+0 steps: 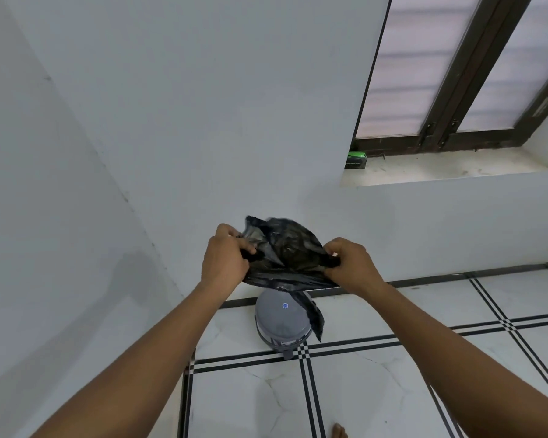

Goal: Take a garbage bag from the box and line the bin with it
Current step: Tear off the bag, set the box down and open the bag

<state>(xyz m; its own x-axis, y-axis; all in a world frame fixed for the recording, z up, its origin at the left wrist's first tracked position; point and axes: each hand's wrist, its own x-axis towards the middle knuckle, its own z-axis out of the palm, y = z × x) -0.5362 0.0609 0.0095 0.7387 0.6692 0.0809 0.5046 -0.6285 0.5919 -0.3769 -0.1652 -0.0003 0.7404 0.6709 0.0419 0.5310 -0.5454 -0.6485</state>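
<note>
While the grey pedal bin (280,324) is sitting closed at lower centre, the black garbage bag (285,254) is hanging above it, the left hand (227,260) and right hand (350,263) pinching its edges, probably spreading the mouth; the green box (357,160) is resting on the sill at upper right.

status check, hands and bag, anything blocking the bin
Left hand and right hand grip crumpled black plastic garbage bag. Bag held above grey round bin, not in. Bin's lid closed.
</note>
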